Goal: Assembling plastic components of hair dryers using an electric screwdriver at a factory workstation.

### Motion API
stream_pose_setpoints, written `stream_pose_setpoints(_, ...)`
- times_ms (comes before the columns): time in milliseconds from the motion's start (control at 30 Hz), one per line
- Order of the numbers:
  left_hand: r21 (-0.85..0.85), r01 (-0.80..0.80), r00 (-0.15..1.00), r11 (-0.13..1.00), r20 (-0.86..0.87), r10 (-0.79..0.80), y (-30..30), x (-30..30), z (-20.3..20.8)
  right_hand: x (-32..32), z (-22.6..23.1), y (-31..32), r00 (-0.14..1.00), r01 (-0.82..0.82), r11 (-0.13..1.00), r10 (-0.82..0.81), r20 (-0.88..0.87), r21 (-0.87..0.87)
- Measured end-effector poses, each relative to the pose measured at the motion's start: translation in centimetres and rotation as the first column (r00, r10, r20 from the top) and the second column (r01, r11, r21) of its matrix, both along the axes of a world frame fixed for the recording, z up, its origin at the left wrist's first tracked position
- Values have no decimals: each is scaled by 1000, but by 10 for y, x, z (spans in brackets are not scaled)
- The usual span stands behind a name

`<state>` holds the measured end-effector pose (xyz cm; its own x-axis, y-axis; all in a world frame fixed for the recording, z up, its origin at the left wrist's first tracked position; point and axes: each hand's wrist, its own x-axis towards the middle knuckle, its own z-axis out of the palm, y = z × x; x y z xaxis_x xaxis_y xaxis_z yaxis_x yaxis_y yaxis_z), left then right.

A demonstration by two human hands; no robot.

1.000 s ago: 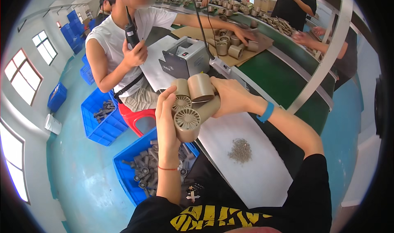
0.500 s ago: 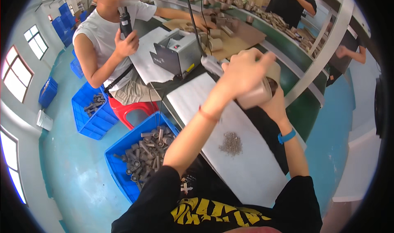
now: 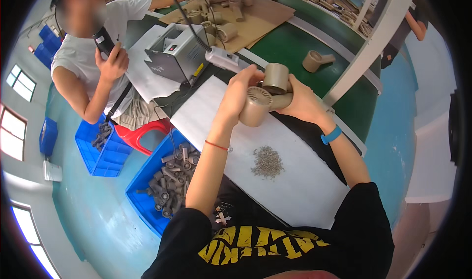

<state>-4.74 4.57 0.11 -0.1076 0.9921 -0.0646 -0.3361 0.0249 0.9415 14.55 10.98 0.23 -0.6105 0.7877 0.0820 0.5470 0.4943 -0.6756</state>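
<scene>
Two taupe plastic hair-dryer-like housings are together between my hands above the white sheet. The nearer housing (image 3: 255,107) has a round head with a vented end, and its handle points toward my right hand. Just behind it is the second housing (image 3: 276,77), a short cylinder seen from the side. My left hand (image 3: 237,95) is closed round the left side of the vented head. Curled about the handle area on the right is my right hand (image 3: 304,101); which handle lies in its fingers is partly hidden. Below them, a heap of small metal screws (image 3: 268,162) lies on the white sheet (image 3: 300,193).
A co-worker at left holds a black power screwdriver (image 3: 103,41) beside a grey box-shaped machine (image 3: 179,50). A blue crate (image 3: 142,181) of grey-brown parts stands left of the table. Another housing (image 3: 313,61) rests on the green belt (image 3: 339,77). A metal post (image 3: 371,45) rises at right.
My hands have come lower and turned, so the two housings now show apart, one with its vented end up. A housing is now visible on the green belt. My view has shifted.
</scene>
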Motion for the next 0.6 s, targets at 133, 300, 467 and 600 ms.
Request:
stream_pose_setpoints(133,-13,-129,988,992,-87,127,-9,-7,-29,-1,5,-1,991,-96,989,85,100,116)
stream_pose_setpoints(300,133,-323,869,937,-350,349,-34,2,-33,9,5,8,957,-245,967,230,175,67)
stream_pose_setpoints(467,413,28,685,910,-671,283,-69,15,-35,19,-1,11,944,-277,959,259,203,64)
stream_pose_setpoints(600,204,123,664,971,-745,72,-78,11,-21,19,-2,17,930,-309,948,285,234,73)
